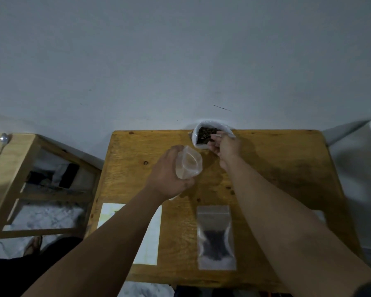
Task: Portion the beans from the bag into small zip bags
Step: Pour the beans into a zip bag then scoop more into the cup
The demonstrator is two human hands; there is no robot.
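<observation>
A white bag (227,129) with dark beans (206,133) stands open at the table's far edge. My right hand (224,149) reaches into its mouth and holds a small spoon (209,137) whose bowl lies among the beans. My left hand (167,174) grips a small clear zip bag (190,165), held open and upright just left of the bean bag; it looks empty. A filled zip bag (216,239) with dark beans lies flat near the table's front edge.
The wooden table (287,168) stands against a pale wall. A white sheet (150,239) lies at its front left, partly under my left forearm. To the left stands a wooden shelf unit (17,159) with a metal spoon (1,146) on top.
</observation>
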